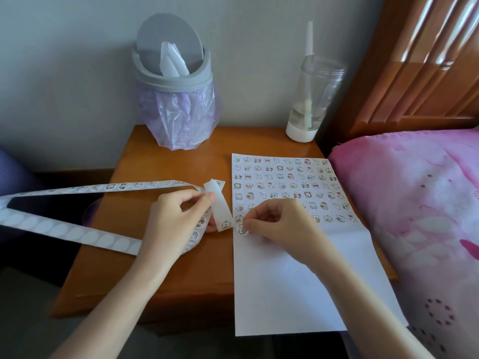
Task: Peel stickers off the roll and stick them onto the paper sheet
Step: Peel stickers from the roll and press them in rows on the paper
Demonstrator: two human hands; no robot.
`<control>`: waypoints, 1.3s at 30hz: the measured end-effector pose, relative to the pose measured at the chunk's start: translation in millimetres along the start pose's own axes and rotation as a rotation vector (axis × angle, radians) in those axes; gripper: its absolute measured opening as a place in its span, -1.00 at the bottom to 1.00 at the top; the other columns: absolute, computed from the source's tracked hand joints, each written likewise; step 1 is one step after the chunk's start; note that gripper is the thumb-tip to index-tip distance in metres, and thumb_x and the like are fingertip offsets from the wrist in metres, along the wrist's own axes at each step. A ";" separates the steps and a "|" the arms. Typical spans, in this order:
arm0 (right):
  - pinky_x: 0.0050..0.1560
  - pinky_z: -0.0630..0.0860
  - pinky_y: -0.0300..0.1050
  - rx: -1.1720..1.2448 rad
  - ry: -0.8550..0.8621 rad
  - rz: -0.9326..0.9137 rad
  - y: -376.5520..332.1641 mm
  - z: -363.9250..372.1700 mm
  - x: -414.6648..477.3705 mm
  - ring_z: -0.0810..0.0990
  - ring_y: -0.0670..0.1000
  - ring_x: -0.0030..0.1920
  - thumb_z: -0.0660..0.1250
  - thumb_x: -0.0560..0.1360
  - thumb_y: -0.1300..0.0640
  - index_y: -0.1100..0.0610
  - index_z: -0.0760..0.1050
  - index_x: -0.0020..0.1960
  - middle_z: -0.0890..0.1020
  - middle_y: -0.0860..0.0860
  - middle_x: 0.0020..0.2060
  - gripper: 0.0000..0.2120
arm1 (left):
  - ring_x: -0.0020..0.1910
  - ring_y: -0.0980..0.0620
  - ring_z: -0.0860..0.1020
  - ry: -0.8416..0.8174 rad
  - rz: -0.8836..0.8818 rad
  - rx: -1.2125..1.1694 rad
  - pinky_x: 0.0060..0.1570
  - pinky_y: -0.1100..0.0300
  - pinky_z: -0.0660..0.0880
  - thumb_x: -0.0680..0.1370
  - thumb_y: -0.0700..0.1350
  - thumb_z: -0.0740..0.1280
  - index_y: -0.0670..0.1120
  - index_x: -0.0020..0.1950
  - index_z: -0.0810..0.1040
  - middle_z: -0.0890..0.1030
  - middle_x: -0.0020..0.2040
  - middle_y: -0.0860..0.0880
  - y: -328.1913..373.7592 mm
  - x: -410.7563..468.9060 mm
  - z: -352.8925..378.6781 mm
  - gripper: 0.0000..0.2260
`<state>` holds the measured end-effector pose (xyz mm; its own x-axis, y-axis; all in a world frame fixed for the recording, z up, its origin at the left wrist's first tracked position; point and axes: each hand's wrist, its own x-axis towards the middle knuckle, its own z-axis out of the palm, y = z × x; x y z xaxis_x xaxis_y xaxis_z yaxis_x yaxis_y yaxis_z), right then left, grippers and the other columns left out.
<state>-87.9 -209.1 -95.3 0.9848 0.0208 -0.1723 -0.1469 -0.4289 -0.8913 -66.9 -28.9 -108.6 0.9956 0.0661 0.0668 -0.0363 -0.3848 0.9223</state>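
Note:
A white paper sheet point(298, 281) lies on the right half of a wooden bedside table, its upper part covered with several rows of small cartoon stickers. My left hand point(171, 221) holds the long sticker strip point(103, 187), pinching the folded backing near its end point(219, 206). One band of the strip carries stickers; the lower band point(64, 230) shows bare round spots. My right hand point(280, 224) pinches a small sticker point(242, 229) against the sheet's left edge, just below the lowest row.
A grey swing-lid bin point(173, 81) with a purple liner stands at the table's back. A clear bottle point(311, 99) with a straw is at the back right corner. A pink bedcover point(414, 203) and wooden headboard point(414, 60) border the right side.

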 end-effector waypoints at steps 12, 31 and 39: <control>-0.34 0.41 -0.27 -0.010 0.073 -0.018 4.4 9.8 -2.3 0.49 -0.15 -0.40 0.45 0.39 0.20 0.09 0.63 -0.24 0.67 0.01 -0.34 -0.94 | -0.14 0.31 0.58 -0.015 -0.007 0.026 -0.13 0.00 0.57 0.52 0.00 0.33 -0.01 -0.19 0.63 0.65 -0.24 0.15 4.4 -2.3 0.1 -0.85; -0.34 0.35 -0.30 -0.156 0.134 -0.100 9.7 17.7 -2.5 0.41 -0.19 -0.43 0.45 0.38 0.15 0.03 0.57 -0.21 0.50 -0.12 -0.44 -0.93 | -0.13 0.21 0.61 -0.035 0.005 0.036 -0.35 0.36 0.50 0.53 0.00 0.32 -0.04 -0.08 0.65 0.66 -0.15 0.12 -0.8 -0.5 3.5 -0.84; -0.29 0.34 -0.23 -0.237 0.154 -0.133 14.2 16.1 3.1 0.38 -0.17 -0.40 0.37 0.47 0.14 0.00 0.50 -0.10 0.45 -0.12 -0.41 -0.93 | -0.12 0.27 0.60 -0.035 0.013 0.027 -0.34 0.38 0.50 0.53 -0.01 0.32 -0.02 -0.10 0.64 0.66 -0.16 0.13 -0.2 -0.6 4.2 -0.86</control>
<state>-88.3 -200.6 -115.2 0.9990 -0.0385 0.0212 -0.0078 -0.6306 -0.7761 -67.2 -32.7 -110.5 0.9975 0.0290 0.0649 -0.0473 -0.4102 0.9108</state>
